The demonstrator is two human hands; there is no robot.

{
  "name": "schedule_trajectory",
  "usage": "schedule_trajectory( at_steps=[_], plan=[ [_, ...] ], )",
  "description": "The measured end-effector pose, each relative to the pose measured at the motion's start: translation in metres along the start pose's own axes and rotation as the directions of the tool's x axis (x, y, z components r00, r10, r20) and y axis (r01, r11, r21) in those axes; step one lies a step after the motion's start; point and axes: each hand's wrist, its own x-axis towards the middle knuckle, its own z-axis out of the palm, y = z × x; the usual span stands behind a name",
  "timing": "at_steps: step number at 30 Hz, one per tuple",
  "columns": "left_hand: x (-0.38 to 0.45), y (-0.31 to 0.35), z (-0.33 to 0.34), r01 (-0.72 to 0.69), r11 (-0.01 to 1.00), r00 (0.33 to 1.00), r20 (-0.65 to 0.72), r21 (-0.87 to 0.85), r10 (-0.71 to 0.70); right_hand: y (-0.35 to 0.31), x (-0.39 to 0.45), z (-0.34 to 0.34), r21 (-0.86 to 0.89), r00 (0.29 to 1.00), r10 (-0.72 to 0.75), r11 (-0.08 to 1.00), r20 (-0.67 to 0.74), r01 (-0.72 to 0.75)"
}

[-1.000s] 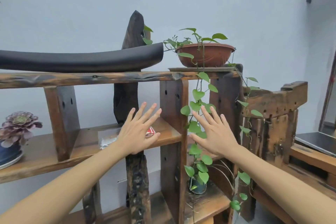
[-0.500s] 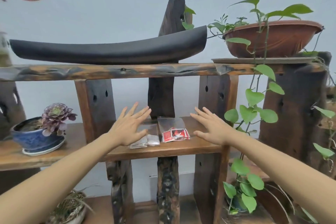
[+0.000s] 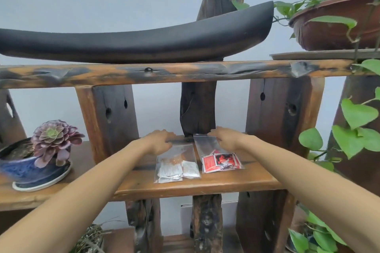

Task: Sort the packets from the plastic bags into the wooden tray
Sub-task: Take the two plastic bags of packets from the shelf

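Big rustic wooden shelf (image 3: 205, 186) has two clear plastic bags side by side: one of white packets (image 3: 176, 165), one of red packets (image 3: 221, 160). Left hand (image 3: 159, 141) curls onto the white bag's top edge, right hand (image 3: 225, 139) pinches the red one's. I'd grip both tops firmly and lift level so nothing spills.

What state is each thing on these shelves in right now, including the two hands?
Left hand: fingers on the top edge of the left bag, grip unclear.
Right hand: pinching the top edge of the right bag.
Left bag: lying flat on the shelf, holding white packets.
Right bag: lying flat, holding red packets.
Succulent pot: upright on the shelf.
Black curved tray: resting on the top beam.
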Motion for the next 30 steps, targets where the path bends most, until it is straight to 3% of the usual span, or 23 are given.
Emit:
schedule_trajectory(
  at_steps=[11, 17, 24, 30],
  plan=[
    [0.052, -0.003, 0.034, 0.019, 0.998, 0.996, 0.085, -0.067, -0.013, 0.009, 0.044, 0.022, 0.002, 0.99, 0.059, 0.998, 0.126, -0.06],
    [0.067, -0.02, 0.048, 0.056, 0.995, 0.997, 0.066, -0.079, -0.05, 0.016, 0.05, 0.019, 0.2, 0.986, 0.107, 0.971, 0.129, -0.132],
    [0.065, -0.016, 0.04, 0.089, 0.996, 0.996, -0.011, -0.023, -0.089, 0.014, 0.051, 0.02, 0.138, 0.992, 0.098, 0.987, -0.078, -0.086],
    [0.054, -0.024, 0.032, 0.084, 0.979, 0.995, -0.033, -0.186, -0.091, 0.011, 0.028, 0.01, 0.186, 0.964, 0.151, 0.976, -0.218, -0.111]
  ],
)
